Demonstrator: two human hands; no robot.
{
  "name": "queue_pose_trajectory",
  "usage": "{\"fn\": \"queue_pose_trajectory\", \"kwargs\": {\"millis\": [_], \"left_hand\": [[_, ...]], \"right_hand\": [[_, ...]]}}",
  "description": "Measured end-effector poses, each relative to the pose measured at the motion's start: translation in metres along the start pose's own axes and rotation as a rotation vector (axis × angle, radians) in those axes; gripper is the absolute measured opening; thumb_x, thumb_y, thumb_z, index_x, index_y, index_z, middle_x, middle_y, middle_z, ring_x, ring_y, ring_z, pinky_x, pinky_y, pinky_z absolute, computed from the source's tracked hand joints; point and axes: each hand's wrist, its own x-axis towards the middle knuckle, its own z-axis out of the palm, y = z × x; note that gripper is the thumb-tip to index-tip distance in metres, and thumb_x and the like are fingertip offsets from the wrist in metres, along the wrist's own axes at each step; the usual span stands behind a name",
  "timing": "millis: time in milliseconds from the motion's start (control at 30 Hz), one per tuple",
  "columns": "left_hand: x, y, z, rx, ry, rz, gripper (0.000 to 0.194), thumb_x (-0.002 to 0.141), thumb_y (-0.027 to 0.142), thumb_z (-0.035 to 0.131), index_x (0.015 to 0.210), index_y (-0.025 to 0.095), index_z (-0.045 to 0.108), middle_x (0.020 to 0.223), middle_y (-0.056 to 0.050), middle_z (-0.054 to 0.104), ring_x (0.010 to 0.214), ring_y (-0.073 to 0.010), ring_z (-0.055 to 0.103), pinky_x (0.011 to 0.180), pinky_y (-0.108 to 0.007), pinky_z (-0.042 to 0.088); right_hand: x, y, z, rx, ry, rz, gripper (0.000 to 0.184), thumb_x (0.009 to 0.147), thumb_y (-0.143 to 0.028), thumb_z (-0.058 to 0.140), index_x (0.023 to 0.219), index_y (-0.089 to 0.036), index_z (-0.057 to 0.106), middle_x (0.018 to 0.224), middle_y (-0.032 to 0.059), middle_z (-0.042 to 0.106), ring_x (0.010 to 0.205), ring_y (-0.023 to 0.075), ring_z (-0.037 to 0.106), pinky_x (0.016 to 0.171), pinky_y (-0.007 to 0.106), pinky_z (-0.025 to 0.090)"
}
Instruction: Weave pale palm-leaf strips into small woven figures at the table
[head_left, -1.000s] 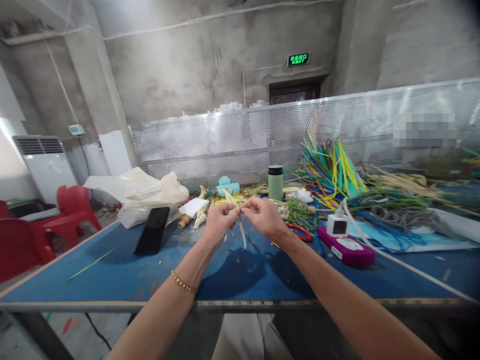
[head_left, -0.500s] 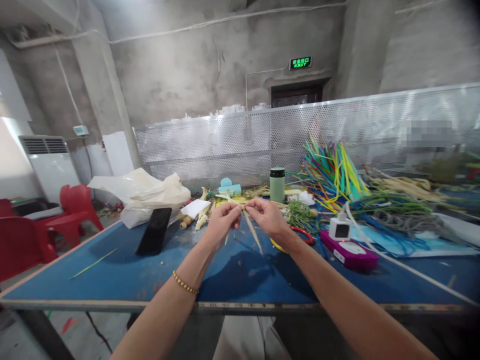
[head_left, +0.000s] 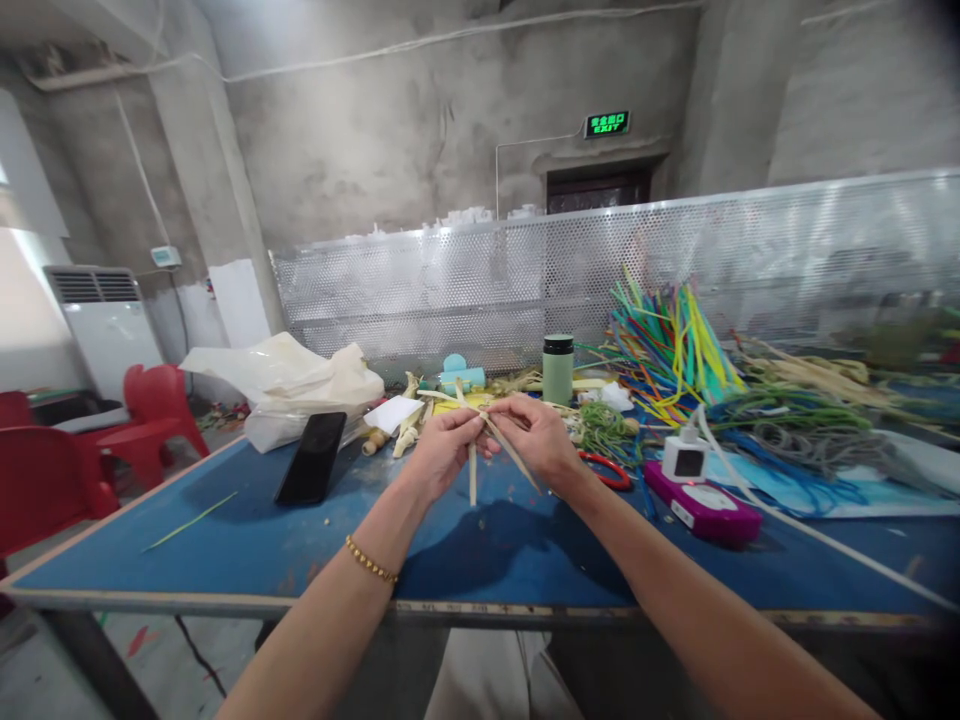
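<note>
Pale, flat plant-fibre strips (head_left: pixel 473 474) cross between my two hands, held up over the blue table. My left hand (head_left: pixel 444 452) pinches them near the crossing with thumb and forefinger. From the other side my right hand (head_left: pixel 534 436) grips them too, its fingertips almost touching the left ones. One strip end hangs straight down, another slants down to the right, and others stick up to the left. The crossing itself is partly hidden by my fingertips. Red-handled scissors (head_left: pixel 611 472) lie beside my right wrist, partly covered by it.
On the blue table (head_left: pixel 247 560), a black phone (head_left: pixel 312 458) and a plastic bag (head_left: pixel 300 385) lie left. A green bottle (head_left: pixel 557 370) stands behind my hands. Right are coloured strips (head_left: pixel 686 345), green cords (head_left: pixel 604 428), a purple box (head_left: pixel 705 505) with a white plug and a cable.
The strips have turned between my fingers: one end now hangs down plainly and another reaches further to the upper left. Both hands stay close together. The view has shifted slightly.
</note>
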Motion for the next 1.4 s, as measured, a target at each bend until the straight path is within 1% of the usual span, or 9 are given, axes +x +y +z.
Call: {"fn": "queue_pose_trajectory", "kwargs": {"millis": [100,200,333,500,600,700,900,1100,1400], "left_hand": [[0.002,-0.004,-0.002,0.080,0.054,0.054,0.019,0.070,0.024,0.071,0.074,0.007,0.064,0.064,-0.007,0.064,0.056,-0.0127,0.061,0.057,-0.025,0.047],[0.004,-0.007,-0.004,0.115,0.116,0.105,0.017,0.070,0.023,0.070,0.073,0.009,0.061,0.064,-0.005,0.062,0.056,-0.0121,0.060,0.056,-0.024,0.045],[0.007,-0.010,-0.006,0.138,0.151,0.144,0.019,0.071,0.025,0.069,0.075,0.009,0.061,0.064,-0.003,0.061,0.054,-0.0106,0.058,0.056,-0.024,0.043],[0.007,-0.014,-0.006,0.219,0.132,0.147,0.022,0.071,0.029,0.068,0.077,0.009,0.063,0.057,-0.003,0.060,0.052,-0.0106,0.054,0.056,-0.024,0.041],[0.006,-0.014,-0.004,0.240,0.105,0.131,0.025,0.067,0.031,0.072,0.077,0.009,0.064,0.058,-0.003,0.060,0.054,-0.0108,0.053,0.057,-0.024,0.040],[0.005,-0.013,-0.004,0.290,0.134,0.139,0.024,0.065,0.031,0.074,0.069,0.010,0.063,0.053,0.000,0.056,0.050,-0.0083,0.047,0.054,-0.023,0.036],[0.005,-0.013,-0.004,0.399,0.176,0.144,0.032,0.072,0.039,0.067,0.056,0.014,0.055,0.043,0.002,0.047,0.044,-0.0066,0.036,0.047,-0.023,0.024],[0.006,-0.015,-0.005,0.407,0.180,0.122,0.035,0.074,0.042,0.063,0.056,0.015,0.053,0.043,0.003,0.043,0.043,-0.0067,0.033,0.047,-0.024,0.021],[0.009,-0.017,-0.009,0.367,0.160,0.124,0.037,0.071,0.043,0.067,0.053,0.014,0.052,0.043,0.003,0.042,0.043,-0.0061,0.032,0.049,-0.024,0.024]], "right_hand": [[-0.002,-0.002,-0.006,-0.351,0.126,-0.165,0.014,0.083,-0.025,0.056,0.090,-0.018,0.067,0.092,0.0084,0.063,0.090,0.0218,0.056,0.082,0.035,0.042],[-0.004,-0.008,-0.010,-0.529,0.223,-0.207,0.013,0.084,-0.025,0.055,0.089,-0.018,0.065,0.093,0.0098,0.063,0.094,0.0245,0.053,0.086,0.038,0.037],[-0.005,-0.009,-0.005,-0.377,0.085,-0.194,0.015,0.086,-0.024,0.051,0.080,-0.018,0.063,0.082,0.0071,0.063,0.080,0.0190,0.056,0.075,0.031,0.042],[-0.002,0.003,0.005,-0.110,-0.029,0.093,0.011,0.081,-0.026,0.056,0.074,-0.019,0.058,0.066,0.0010,0.064,0.056,0.0139,0.056,0.056,0.026,0.043],[-0.001,0.008,0.005,-0.087,-0.037,0.154,0.009,0.078,-0.023,0.057,0.070,-0.019,0.057,0.059,-0.0005,0.061,0.052,0.0131,0.055,0.053,0.025,0.042],[-0.001,0.006,0.004,-0.124,-0.036,0.157,0.009,0.077,-0.021,0.058,0.069,-0.017,0.059,0.063,0.0014,0.063,0.057,0.0136,0.056,0.056,0.025,0.042],[-0.002,-0.003,0.003,-0.204,-0.084,0.091,0.009,0.081,-0.020,0.055,0.075,-0.017,0.060,0.067,0.0025,0.064,0.061,0.0138,0.055,0.060,0.025,0.040],[-0.002,0.001,0.004,-0.280,-0.117,0.012,0.010,0.084,-0.018,0.053,0.075,-0.017,0.056,0.069,0.0024,0.062,0.063,0.0141,0.054,0.062,0.025,0.038],[-0.002,-0.003,0.000,-0.309,-0.143,0.029,0.012,0.084,-0.017,0.053,0.072,-0.017,0.054,0.064,0.0007,0.057,0.060,0.0130,0.050,0.061,0.024,0.034]]}}
